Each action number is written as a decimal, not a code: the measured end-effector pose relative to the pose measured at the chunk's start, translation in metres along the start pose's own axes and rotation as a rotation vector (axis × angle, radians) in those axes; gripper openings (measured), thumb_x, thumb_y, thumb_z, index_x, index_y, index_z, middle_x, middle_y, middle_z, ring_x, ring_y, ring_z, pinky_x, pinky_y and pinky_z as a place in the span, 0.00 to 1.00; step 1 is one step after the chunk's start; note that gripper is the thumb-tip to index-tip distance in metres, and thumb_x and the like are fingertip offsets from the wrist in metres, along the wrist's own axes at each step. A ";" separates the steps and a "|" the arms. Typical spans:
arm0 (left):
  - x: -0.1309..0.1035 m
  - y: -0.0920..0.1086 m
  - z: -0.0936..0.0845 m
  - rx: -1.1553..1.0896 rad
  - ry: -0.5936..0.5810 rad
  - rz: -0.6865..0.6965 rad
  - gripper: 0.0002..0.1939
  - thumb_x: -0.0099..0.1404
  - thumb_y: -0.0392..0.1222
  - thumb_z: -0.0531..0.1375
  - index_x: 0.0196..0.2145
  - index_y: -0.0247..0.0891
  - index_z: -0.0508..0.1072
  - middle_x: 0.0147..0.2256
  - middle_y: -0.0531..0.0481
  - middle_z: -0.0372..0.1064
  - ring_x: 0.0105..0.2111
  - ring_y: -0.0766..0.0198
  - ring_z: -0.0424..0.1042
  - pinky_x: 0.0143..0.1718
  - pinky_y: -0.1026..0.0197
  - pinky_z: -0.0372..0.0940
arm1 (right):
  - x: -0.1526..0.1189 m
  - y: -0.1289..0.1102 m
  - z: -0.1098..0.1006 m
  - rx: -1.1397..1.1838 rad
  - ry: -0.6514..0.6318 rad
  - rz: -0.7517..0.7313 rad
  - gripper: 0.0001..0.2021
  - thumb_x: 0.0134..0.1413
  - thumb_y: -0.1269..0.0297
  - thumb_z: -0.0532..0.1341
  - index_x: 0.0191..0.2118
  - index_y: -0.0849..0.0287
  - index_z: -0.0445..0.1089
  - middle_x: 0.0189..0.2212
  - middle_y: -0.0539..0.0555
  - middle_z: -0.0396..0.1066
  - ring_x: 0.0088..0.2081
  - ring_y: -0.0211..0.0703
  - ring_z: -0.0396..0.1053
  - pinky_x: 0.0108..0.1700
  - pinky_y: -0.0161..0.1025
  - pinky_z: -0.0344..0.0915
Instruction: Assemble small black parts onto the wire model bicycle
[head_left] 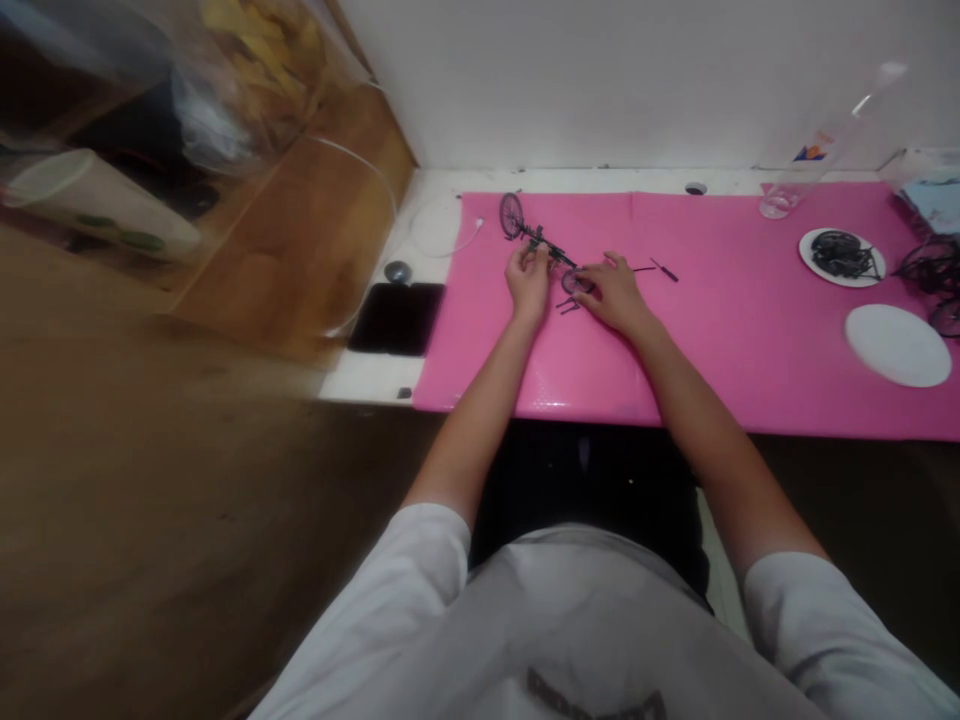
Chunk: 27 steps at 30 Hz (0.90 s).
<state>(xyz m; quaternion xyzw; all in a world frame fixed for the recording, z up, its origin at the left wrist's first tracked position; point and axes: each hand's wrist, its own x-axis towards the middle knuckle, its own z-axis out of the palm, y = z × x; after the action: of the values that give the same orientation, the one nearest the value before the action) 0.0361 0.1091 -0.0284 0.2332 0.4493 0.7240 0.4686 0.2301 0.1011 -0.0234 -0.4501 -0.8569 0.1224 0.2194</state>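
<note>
A small black model bicycle (pixel 555 250) lies at a slant over the pink table cover, one spoked wheel at its far left end and another at its near right end. My left hand (pixel 531 275) is closed on the middle of its frame, thumb and fingers pinched together. At the near wheel (pixel 574 283), my right hand (pixel 616 293) has its fingers curled on the rim and the parts beside it. Handlebar-like black pieces (pixel 568 305) stick out below that wheel. Right of my right hand lies a small black screwdriver (pixel 665 270).
A white plate (pixel 806 262) holds black parts, with a plain white plate (pixel 898 345) nearer me. More black model bicycles (pixel 937 280) sit at the right edge. A clear bottle (pixel 780 205) stands behind. On the left are a black flat device (pixel 397 318) and a white cable (pixel 450 250).
</note>
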 end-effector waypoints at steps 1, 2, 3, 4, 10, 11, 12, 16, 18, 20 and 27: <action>0.000 0.000 0.000 0.001 0.000 0.006 0.18 0.71 0.51 0.80 0.50 0.43 0.82 0.41 0.49 0.84 0.46 0.60 0.86 0.52 0.60 0.78 | 0.000 -0.002 -0.001 0.002 0.009 0.015 0.24 0.75 0.49 0.63 0.67 0.51 0.85 0.66 0.61 0.83 0.76 0.74 0.64 0.84 0.77 0.52; 0.001 -0.001 -0.001 0.002 -0.002 0.013 0.18 0.71 0.51 0.80 0.50 0.43 0.82 0.42 0.49 0.84 0.46 0.60 0.86 0.52 0.59 0.78 | 0.000 -0.005 -0.002 0.003 0.019 0.037 0.24 0.75 0.49 0.64 0.65 0.52 0.85 0.65 0.62 0.84 0.76 0.76 0.64 0.83 0.77 0.55; 0.001 -0.002 -0.001 0.005 -0.004 0.018 0.19 0.71 0.52 0.80 0.50 0.43 0.82 0.42 0.49 0.84 0.46 0.60 0.86 0.52 0.59 0.78 | 0.000 -0.008 -0.003 0.004 0.027 0.058 0.24 0.75 0.48 0.64 0.64 0.54 0.86 0.64 0.64 0.85 0.77 0.78 0.63 0.81 0.77 0.57; 0.002 -0.003 -0.002 0.011 -0.005 0.020 0.20 0.70 0.53 0.80 0.51 0.43 0.82 0.42 0.48 0.84 0.46 0.59 0.86 0.53 0.59 0.78 | 0.000 -0.011 -0.004 0.006 0.027 0.072 0.25 0.76 0.47 0.63 0.64 0.55 0.86 0.63 0.65 0.85 0.76 0.80 0.62 0.79 0.78 0.59; 0.003 -0.004 -0.003 0.024 0.031 0.049 0.27 0.67 0.57 0.82 0.55 0.44 0.81 0.47 0.46 0.84 0.51 0.58 0.87 0.54 0.59 0.79 | 0.001 -0.015 -0.010 0.039 0.028 0.119 0.33 0.85 0.40 0.50 0.65 0.58 0.85 0.62 0.69 0.84 0.70 0.78 0.69 0.74 0.76 0.65; 0.003 -0.004 -0.003 0.020 0.033 0.057 0.28 0.67 0.58 0.82 0.56 0.45 0.81 0.48 0.46 0.85 0.52 0.58 0.86 0.55 0.59 0.79 | 0.001 -0.013 -0.011 0.051 0.036 0.117 0.34 0.85 0.40 0.49 0.64 0.58 0.85 0.62 0.69 0.84 0.69 0.77 0.70 0.74 0.75 0.65; 0.004 -0.003 -0.004 0.015 0.034 0.063 0.29 0.66 0.59 0.82 0.57 0.45 0.81 0.49 0.46 0.85 0.52 0.57 0.86 0.55 0.59 0.79 | 0.001 -0.010 -0.012 0.060 0.046 0.114 0.35 0.86 0.40 0.47 0.64 0.57 0.85 0.61 0.68 0.85 0.68 0.76 0.70 0.74 0.74 0.66; 0.004 0.002 -0.004 -0.003 0.060 0.050 0.30 0.67 0.57 0.82 0.59 0.44 0.81 0.49 0.46 0.85 0.53 0.59 0.86 0.55 0.61 0.79 | -0.001 0.005 -0.013 0.032 0.093 0.179 0.35 0.86 0.41 0.45 0.61 0.59 0.86 0.54 0.70 0.84 0.63 0.75 0.72 0.70 0.72 0.70; 0.002 0.005 -0.003 -0.001 0.063 0.025 0.26 0.69 0.55 0.82 0.57 0.43 0.81 0.49 0.46 0.85 0.53 0.60 0.86 0.55 0.62 0.79 | -0.001 0.011 -0.012 0.015 0.123 0.229 0.35 0.84 0.41 0.46 0.58 0.59 0.86 0.50 0.72 0.83 0.61 0.76 0.71 0.69 0.74 0.71; -0.001 0.007 -0.002 0.002 0.050 0.011 0.23 0.70 0.53 0.81 0.55 0.43 0.82 0.48 0.47 0.85 0.52 0.60 0.86 0.55 0.62 0.79 | 0.000 0.013 -0.011 0.027 0.164 0.242 0.34 0.83 0.40 0.47 0.55 0.58 0.85 0.50 0.72 0.83 0.61 0.76 0.72 0.71 0.76 0.68; 0.002 -0.005 -0.002 0.018 0.003 0.040 0.25 0.66 0.52 0.84 0.52 0.42 0.80 0.46 0.49 0.83 0.48 0.61 0.86 0.55 0.61 0.78 | 0.000 -0.004 -0.010 0.193 0.329 0.344 0.32 0.79 0.32 0.55 0.49 0.54 0.84 0.39 0.63 0.81 0.45 0.62 0.77 0.59 0.62 0.79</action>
<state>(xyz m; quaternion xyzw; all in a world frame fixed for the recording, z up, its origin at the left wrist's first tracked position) 0.0363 0.1104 -0.0340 0.2456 0.4518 0.7294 0.4512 0.2318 0.0989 -0.0127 -0.5800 -0.7050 0.1641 0.3738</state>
